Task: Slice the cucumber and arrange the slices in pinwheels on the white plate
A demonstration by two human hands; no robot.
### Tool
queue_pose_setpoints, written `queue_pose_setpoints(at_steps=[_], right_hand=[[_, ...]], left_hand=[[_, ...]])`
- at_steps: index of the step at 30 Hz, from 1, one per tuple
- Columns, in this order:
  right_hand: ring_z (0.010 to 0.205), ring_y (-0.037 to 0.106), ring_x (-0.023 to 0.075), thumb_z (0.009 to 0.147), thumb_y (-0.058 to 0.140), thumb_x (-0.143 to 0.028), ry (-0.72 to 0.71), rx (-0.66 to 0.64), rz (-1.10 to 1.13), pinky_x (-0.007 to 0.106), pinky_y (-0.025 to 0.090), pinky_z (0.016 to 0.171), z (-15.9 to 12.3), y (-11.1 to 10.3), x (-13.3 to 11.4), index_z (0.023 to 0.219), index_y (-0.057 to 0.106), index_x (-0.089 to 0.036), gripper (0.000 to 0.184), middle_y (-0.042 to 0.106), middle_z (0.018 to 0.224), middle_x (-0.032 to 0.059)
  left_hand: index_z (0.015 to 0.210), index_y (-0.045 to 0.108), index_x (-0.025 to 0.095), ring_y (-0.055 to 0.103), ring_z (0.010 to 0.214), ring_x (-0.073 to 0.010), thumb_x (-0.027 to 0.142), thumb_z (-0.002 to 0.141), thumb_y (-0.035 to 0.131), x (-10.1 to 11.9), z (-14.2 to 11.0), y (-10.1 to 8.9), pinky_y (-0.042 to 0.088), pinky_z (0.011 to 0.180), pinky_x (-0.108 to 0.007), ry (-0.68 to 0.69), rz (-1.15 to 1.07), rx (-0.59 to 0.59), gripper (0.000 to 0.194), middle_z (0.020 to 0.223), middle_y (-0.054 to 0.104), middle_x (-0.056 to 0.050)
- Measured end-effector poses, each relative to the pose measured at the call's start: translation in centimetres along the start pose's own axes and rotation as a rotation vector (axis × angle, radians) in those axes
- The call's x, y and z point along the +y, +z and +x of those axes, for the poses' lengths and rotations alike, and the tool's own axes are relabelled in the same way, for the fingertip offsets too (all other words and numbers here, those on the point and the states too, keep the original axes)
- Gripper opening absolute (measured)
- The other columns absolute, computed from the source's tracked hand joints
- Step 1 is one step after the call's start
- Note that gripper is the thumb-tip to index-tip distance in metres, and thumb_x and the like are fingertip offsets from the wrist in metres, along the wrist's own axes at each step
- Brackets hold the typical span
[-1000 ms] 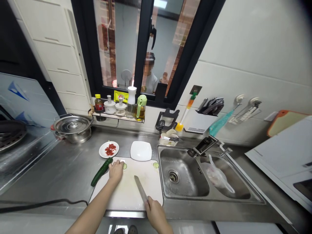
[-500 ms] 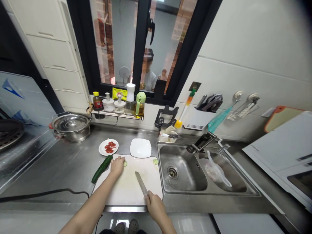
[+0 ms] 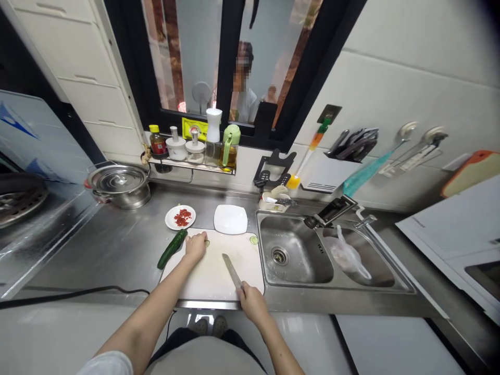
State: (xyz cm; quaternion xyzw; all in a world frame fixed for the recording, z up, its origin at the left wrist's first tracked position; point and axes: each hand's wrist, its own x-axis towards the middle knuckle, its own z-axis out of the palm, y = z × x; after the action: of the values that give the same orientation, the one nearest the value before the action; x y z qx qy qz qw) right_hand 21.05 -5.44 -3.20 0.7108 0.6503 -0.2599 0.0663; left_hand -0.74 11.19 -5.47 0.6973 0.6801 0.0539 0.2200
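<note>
In my right hand (image 3: 253, 302) is a kitchen knife (image 3: 232, 270), gripped by its handle, its blade angled up and left above the white cutting board (image 3: 219, 281). Near the board's upper left, my left hand (image 3: 197, 246) has its fingers curled down over a piece of cucumber. Only a pale cut face of this cucumber piece (image 3: 207, 243) shows past the fingertips. A dark green cucumber (image 3: 172, 250) lies left of that hand, across the board's edge. Another pale cucumber slice (image 3: 253, 240) rests at the board's upper right corner.
Behind the board stand a plate of chopped red pieces (image 3: 170, 221) and a white square dish (image 3: 230, 219). The double sink (image 3: 297, 281) is at right, with a plastic bag (image 3: 349, 258) in it. A lidded steel pot (image 3: 125, 195) stands left. Above is a condiment shelf (image 3: 195, 165).
The view has tilted down, so more of my arms and body shows. My left hand stays at the cucumber piece, covering more of its cut face. The knife remains in my right hand.
</note>
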Motion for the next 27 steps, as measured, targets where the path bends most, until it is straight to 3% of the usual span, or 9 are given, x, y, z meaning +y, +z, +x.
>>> queue_pose_setpoints(at_steps=[7, 10, 14, 20, 27], right_hand=[[0.094, 0.065, 0.0218, 0.099, 0.032, -0.031, -0.011, -0.033, -0.043, 0.026, 0.037, 0.07, -0.4, -0.7, -0.6, 0.112, 0.059, -0.018, 0.033, 0.071, 0.1, 0.0121], [0.095, 0.065, 0.022, 0.099, 0.031, -0.031, -0.021, -0.038, -0.064, 0.027, 0.038, 0.071, -0.8, -1.3, -1.4, 0.111, 0.059, -0.019, 0.032, 0.07, 0.1, 0.0118], [0.094, 0.065, 0.0224, 0.098, 0.033, -0.031, -0.049, -0.089, -0.096, 0.028, 0.039, 0.072, -1.1, -2.0, -2.7, 0.111, 0.059, -0.02, 0.031, 0.07, 0.1, 0.0115], [0.096, 0.065, 0.0235, 0.097, 0.034, -0.029, -0.107, -0.141, -0.126, 0.03, 0.04, 0.075, -1.0, -1.6, -4.2, 0.111, 0.058, -0.019, 0.029, 0.07, 0.101, 0.0129], [0.096, 0.065, 0.0237, 0.097, 0.034, -0.025, -0.122, -0.15, -0.108, 0.031, 0.042, 0.075, -0.5, -0.8, -4.6, 0.112, 0.057, -0.018, 0.029, 0.07, 0.101, 0.0136]], left_hand=[[0.096, 0.062, 0.026, 0.063, 0.096, -0.019, 0.03, 0.08, 0.055, -0.1, -2.9, 0.5, 0.034, 0.086, -0.034, -0.164, -0.239, -0.073, 0.018, 0.099, 0.072, 0.0], [0.097, 0.064, 0.026, 0.063, 0.097, -0.0205, 0.033, 0.081, 0.055, -0.3, -4.3, 1.1, 0.034, 0.088, -0.036, -0.136, -0.21, -0.114, 0.02, 0.099, 0.072, -0.001], [0.103, 0.066, 0.028, 0.058, 0.107, -0.0259, 0.029, 0.085, 0.049, -0.9, -5.4, 1.7, 0.031, 0.09, -0.041, -0.117, -0.089, -0.077, 0.025, 0.109, 0.07, -0.005], [0.114, 0.065, 0.03, 0.055, 0.11, -0.0273, 0.023, 0.086, 0.046, -1.8, -5.7, 2.0, 0.031, 0.089, -0.041, -0.103, -0.019, -0.047, 0.034, 0.116, 0.066, -0.008], [0.11, 0.067, 0.029, 0.056, 0.108, -0.0267, 0.022, 0.086, 0.046, -2.0, -5.3, 2.3, 0.03, 0.088, -0.041, -0.103, -0.026, -0.046, 0.032, 0.114, 0.066, -0.008]])
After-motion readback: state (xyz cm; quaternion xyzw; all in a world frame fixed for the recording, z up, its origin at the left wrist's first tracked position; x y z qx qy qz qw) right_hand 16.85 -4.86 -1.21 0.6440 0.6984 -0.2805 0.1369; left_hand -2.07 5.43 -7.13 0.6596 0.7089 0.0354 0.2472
